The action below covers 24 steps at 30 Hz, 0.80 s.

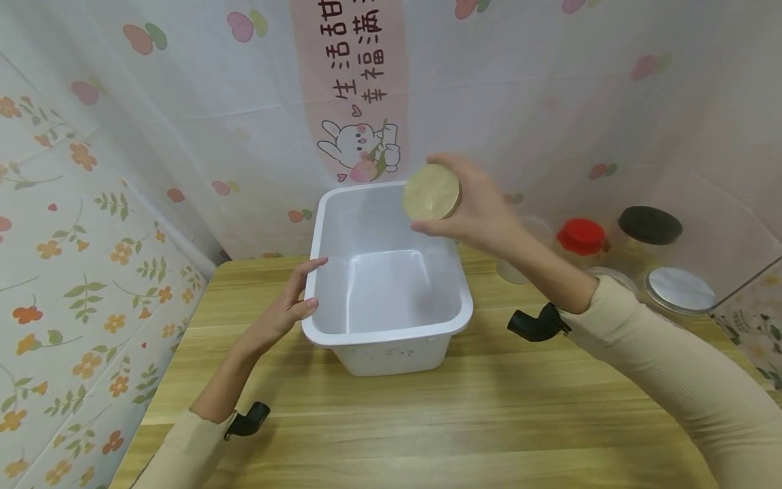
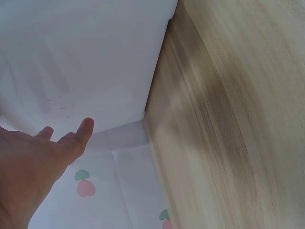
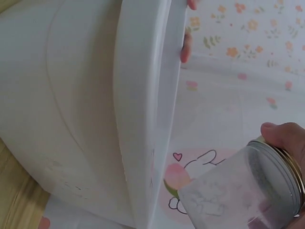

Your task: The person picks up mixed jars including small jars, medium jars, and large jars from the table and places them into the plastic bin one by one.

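With the right hand (image 1: 479,204), gripping a gold-lidded jar (image 3: 228,191) aloft, near the far right corner of the white basin (image 1: 391,358); with the left hand (image 1: 286,309), resting loosely on its left rim (image 1: 317,231). Probably mid-loading; calls next for lowering the jar inside.

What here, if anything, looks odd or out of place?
The rabbit print on the back curtain: its ears point left rather than up, as if hung sideways. Otherwise nothing stands out: the tub and held jar show no clear damage or spill.
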{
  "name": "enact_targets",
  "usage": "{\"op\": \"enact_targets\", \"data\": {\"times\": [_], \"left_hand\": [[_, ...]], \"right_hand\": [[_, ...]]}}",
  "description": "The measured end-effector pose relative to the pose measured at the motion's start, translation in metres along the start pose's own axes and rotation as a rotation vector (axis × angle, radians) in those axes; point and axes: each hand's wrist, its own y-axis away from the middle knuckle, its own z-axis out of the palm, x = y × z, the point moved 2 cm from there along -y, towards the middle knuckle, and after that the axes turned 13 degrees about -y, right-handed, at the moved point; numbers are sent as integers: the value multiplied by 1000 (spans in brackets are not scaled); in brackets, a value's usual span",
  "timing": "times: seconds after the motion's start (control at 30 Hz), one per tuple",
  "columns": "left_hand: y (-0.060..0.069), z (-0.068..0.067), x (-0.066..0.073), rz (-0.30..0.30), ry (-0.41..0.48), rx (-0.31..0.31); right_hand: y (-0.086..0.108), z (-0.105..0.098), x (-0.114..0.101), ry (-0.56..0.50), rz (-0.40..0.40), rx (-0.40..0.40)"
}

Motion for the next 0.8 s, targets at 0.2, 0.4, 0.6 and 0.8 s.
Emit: {"op": "enact_targets", "data": {"times": [0.2, 0.4, 0.6, 0.8], "left_hand": [[1, 0, -2, 0, 6, 6], [0, 0, -1, 2, 17, 5], [0, 1, -1, 3, 18, 10], [0, 1, -2, 2, 4, 18]], "right_hand": [[-2, 6, -2, 9, -4, -18], [-3, 10, -3, 45, -18, -39], [-4, 15, -6, 54, -9, -69], [-5, 20, -8, 37, 5, -115]]}}
